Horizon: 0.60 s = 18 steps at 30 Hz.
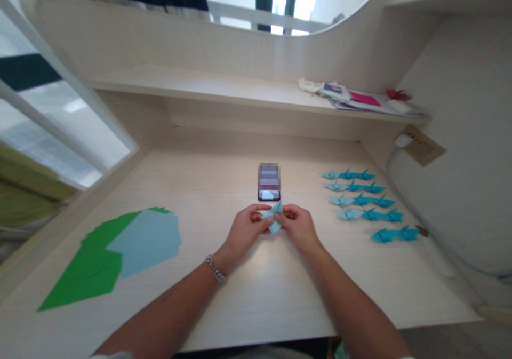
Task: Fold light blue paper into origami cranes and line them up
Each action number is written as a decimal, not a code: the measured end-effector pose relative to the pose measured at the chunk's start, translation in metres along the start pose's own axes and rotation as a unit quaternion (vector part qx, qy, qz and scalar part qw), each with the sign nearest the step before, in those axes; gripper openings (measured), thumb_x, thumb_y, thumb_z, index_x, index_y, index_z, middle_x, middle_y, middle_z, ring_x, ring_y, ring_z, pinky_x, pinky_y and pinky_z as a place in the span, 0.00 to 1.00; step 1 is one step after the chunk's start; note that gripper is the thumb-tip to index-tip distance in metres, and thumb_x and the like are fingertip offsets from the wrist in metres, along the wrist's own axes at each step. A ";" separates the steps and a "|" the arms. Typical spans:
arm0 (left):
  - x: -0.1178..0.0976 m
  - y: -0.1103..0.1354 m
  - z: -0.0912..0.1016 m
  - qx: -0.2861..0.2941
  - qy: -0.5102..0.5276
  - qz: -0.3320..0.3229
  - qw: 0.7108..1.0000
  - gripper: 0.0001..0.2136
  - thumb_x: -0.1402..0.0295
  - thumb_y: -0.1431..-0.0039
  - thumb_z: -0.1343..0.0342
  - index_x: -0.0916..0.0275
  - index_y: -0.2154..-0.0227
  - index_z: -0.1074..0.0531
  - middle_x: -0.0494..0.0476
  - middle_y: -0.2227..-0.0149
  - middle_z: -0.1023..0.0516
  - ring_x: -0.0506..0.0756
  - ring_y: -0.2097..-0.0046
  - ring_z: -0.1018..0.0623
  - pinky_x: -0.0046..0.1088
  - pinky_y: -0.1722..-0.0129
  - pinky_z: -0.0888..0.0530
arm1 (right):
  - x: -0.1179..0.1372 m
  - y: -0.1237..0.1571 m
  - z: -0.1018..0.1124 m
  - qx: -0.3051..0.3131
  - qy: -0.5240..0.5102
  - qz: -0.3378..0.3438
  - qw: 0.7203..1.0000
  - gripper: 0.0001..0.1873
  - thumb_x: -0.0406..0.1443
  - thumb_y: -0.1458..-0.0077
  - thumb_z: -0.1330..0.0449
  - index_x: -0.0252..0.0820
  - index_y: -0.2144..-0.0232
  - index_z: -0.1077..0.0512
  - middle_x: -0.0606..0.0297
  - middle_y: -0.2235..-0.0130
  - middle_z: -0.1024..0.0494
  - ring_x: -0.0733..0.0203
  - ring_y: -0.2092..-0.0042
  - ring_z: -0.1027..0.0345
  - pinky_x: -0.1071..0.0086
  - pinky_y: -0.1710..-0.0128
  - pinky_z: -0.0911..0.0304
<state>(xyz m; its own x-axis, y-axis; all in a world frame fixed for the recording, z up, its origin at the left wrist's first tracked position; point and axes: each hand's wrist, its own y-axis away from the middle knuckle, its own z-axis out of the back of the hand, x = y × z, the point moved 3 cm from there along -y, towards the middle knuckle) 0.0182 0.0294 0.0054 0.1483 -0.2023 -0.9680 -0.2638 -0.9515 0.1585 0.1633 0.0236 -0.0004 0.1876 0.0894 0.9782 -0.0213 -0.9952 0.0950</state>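
Observation:
A small piece of folded light-blue paper is held up between both hands over the middle of the desk. My left hand pinches its left side between thumb and fingers. On the other side, my right hand grips it with the thumb pressed on the front. The paper has pointed ends at top and bottom; its finer folds are partly covered by the fingers. Just beyond the hands lies a phone with its screen lit. A beaded bracelet circles my left wrist.
Green paper sheets and light-blue sheets lie fanned at left. Rows of blue origami cranes stand at right, beside a cable running from a wall socket. A shelf with papers spans the back.

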 end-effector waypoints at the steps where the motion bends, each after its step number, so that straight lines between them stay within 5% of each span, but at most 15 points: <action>1: 0.000 0.001 -0.001 0.007 0.011 0.004 1.000 0.20 0.67 0.56 0.36 0.67 0.58 0.30 0.53 0.75 0.26 0.50 0.72 0.25 0.29 0.69 0.25 | 0.000 0.000 0.000 -0.005 -0.004 0.003 1.000 0.15 0.40 0.63 0.32 0.38 0.70 0.25 0.64 0.73 0.22 0.62 0.74 0.30 0.70 0.72 0.35; 18: 0.001 0.004 -0.008 0.042 0.026 0.023 0.999 0.22 0.66 0.54 0.36 0.68 0.56 0.34 0.53 0.75 0.25 0.52 0.74 0.24 0.29 0.71 0.26 | 0.002 0.001 0.001 -0.039 0.026 0.047 0.998 0.13 0.38 0.60 0.33 0.37 0.69 0.26 0.62 0.70 0.21 0.60 0.70 0.29 0.68 0.67 0.34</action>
<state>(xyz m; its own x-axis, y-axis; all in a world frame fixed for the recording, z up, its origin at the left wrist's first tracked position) 0.0253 0.0232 0.0066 0.1821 -0.2600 -0.9483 -0.3494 -0.9186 0.1847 0.1648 0.0229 0.0019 0.1291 -0.0005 0.9916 -0.1136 -0.9934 0.0143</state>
